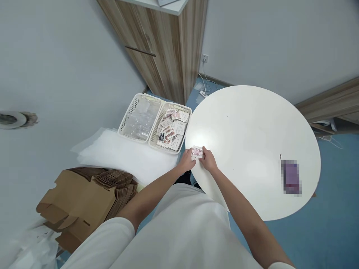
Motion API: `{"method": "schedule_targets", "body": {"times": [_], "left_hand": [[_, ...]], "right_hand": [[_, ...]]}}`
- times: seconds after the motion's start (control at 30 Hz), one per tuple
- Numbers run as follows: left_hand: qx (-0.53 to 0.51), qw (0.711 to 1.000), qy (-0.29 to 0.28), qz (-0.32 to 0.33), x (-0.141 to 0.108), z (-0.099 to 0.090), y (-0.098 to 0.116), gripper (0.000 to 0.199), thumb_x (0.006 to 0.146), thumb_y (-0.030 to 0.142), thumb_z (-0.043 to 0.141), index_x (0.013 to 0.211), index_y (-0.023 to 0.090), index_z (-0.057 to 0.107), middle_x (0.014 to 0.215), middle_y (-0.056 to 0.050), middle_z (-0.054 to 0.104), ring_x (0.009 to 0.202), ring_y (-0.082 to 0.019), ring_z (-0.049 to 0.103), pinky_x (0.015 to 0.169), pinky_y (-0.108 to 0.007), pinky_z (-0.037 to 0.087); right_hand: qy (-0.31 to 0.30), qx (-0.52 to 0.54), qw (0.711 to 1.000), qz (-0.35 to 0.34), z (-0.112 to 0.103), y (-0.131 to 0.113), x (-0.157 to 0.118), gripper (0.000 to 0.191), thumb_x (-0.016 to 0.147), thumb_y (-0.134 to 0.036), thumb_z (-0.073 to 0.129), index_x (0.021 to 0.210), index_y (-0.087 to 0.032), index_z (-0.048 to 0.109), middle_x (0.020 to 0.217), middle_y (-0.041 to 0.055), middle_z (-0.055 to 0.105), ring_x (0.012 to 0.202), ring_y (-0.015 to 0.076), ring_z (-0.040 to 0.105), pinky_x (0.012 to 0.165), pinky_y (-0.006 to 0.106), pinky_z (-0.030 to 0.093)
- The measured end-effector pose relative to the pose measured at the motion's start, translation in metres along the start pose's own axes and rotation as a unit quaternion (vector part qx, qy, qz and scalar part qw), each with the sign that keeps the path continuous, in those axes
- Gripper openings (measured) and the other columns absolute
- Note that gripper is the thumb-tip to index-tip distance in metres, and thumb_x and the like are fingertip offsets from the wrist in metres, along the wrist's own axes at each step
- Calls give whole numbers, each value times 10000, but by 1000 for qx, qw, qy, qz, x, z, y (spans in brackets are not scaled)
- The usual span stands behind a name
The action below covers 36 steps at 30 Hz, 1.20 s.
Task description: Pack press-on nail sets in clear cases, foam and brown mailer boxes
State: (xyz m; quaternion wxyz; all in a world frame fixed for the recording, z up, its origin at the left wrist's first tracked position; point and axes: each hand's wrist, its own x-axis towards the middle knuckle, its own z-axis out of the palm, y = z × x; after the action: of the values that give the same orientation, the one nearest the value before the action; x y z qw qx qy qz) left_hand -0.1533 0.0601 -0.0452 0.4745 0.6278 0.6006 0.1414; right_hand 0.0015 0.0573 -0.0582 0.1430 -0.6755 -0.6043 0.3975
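White shirt (179, 224) right up close, filling the six o'clock side, and both bare forearms reach out from it! Out in front, a small card (197, 151) with rows of rounded, pinkish pieces is up in the hands, over the near-left rim of the round white table (252, 127). Left hand (186, 162) has its left side, fingers drawn in narrow on the edge; right hand (208, 160) matches it on the right side, fingertips close together, gripping too.

Now round the clock from that card! At ten o'clock, two white baskets stand side by side: the nearer basket (179, 151) is heaped with loose cards (171, 130), some bearing rounded pieces, one group dark; the farther basket (125, 125) holds clear plastic pieces (143, 117). Nine o'clock, a spread of white translucent sheets (126, 155), just beside the baskets. Eight o'clock, flattened brown cardboard boxes (81, 201) in a pile, with clear plastic bags (39, 246) beyond them.

Up at eleven, a wood-grain cabinet (168, 52); at twelve, a wall socket (205, 58) with white cables running down to a power strip (203, 93). And between three and four, on the tabletop, a purple item (291, 177), too pixelated to identify!
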Motion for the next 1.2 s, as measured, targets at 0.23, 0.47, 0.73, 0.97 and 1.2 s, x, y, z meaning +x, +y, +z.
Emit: {"method": "schedule_targets", "body": {"times": [0.23,0.47,0.73,0.97,1.2], "left_hand": [[-26,1000,4,-9,-5,0,0,678,674,180,541,1294,114,276,1226,-165,360,1186,-273,347,968,-397,309],[-55,998,2,-8,-4,4,0,672,667,143,532,1290,119,282,1271,-166,364,1197,-272,356,979,-414,312],[-68,998,13,-10,13,3,-2,683,687,147,523,1315,137,254,1318,-147,341,1222,-256,341,1002,-390,307],[-83,996,16,-1,16,1,-3,707,676,132,533,1322,146,248,1327,-146,336,1219,-260,344,994,-404,318],[-95,995,20,-3,14,1,-4,721,679,125,529,1333,143,228,1340,-147,319,1227,-264,331,997,-411,311]], "right_hand": [[47,29,998,41,8,-8,-16,685,683,-176,506,1323,-217,266,1034,84,474,797,181,523,711,327,461],[79,185,976,84,18,-10,-22,665,657,-214,542,1284,-195,319,1102,87,485,874,174,517,782,356,469],[66,232,963,122,10,-19,-7,700,637,-209,564,1289,-212,307,1153,78,478,988,176,494,848,339,445],[67,233,965,103,9,-15,-4,720,643,-243,575,1302,-237,285,1174,76,472,1023,190,488,849,358,445],[62,236,966,91,10,-13,-9,722,646,-253,578,1303,-240,281,1227,89,436,1045,194,473,861,369,433]]}}
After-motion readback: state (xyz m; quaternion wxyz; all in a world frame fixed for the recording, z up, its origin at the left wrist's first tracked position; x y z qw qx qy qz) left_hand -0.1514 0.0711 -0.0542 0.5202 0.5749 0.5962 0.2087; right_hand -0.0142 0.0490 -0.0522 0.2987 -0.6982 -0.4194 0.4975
